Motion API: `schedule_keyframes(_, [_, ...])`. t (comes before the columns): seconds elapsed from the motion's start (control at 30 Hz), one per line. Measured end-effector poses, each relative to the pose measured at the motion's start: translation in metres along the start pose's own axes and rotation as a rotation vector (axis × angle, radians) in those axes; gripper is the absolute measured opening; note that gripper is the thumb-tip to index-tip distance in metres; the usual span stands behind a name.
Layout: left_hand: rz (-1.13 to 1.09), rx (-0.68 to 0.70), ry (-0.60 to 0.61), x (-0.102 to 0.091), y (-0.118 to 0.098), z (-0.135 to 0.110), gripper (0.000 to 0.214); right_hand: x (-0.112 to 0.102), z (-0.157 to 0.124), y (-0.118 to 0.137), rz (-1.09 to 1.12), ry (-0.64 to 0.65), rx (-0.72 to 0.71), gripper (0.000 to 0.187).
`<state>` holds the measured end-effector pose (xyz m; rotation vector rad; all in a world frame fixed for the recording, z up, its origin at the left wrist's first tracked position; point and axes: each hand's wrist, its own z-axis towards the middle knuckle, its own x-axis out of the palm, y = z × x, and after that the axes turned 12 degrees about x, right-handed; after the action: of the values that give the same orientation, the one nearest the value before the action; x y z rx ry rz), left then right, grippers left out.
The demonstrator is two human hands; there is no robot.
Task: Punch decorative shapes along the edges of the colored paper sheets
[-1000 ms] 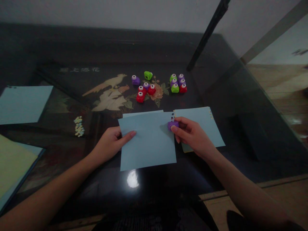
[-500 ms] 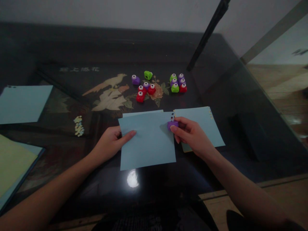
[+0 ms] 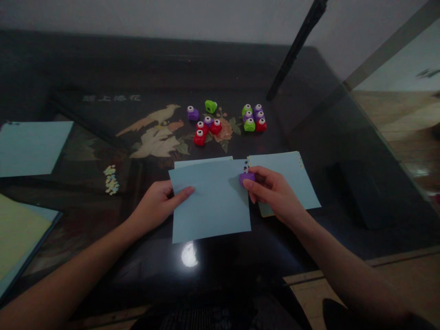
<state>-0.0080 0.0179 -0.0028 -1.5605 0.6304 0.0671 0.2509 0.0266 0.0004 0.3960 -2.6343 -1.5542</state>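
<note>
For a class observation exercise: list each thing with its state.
Left hand: closed on blue sheet
Right hand: closed on purple punch
Purple punch: pressed or not, unclear
Blue sheet: punched, top right
Lone green punch: tipped over
Other table punches: upright
Right stack: punched, top right
Far-left sheet: flat, punched top left
Paper scraps: loose, piled
Yellow paper: flat
</note>
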Motion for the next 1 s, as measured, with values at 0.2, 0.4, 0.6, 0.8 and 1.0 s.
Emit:
schedule_keyframes(0.2, [-0.007, -0.006, -0.013, 0.001, -0.004, 0.001, 0.024, 0.001, 0.001, 0.000, 0.003, -0.021, -0.020, 0.028])
schedule_keyframes(0.4, [0.011, 0.019, -0.005, 0.001, 0.000, 0.001, 0.023, 0.002, 0.001, 0.000, 0.022, -0.032, -0.030, 0.027])
schedule_keyframes(0.6, [0.030, 0.036, 0.031, 0.001, 0.004, 0.001, 0.023, 0.001, 0.001, -0.002, 0.056, -0.031, -0.048, 0.026])
schedule_keyframes(0.8, [0.060, 0.105, 0.055, 0.001, 0.002, 0.001, 0.026, 0.000, 0.003, -0.007, 0.090, -0.077, -0.071, 0.026])
schedule_keyframes(1.0, [0.067, 0.127, 0.058, 0.002, 0.002, 0.001, 0.028, -0.002, 0.003, -0.010, 0.052, -0.099, -0.103, 0.023])
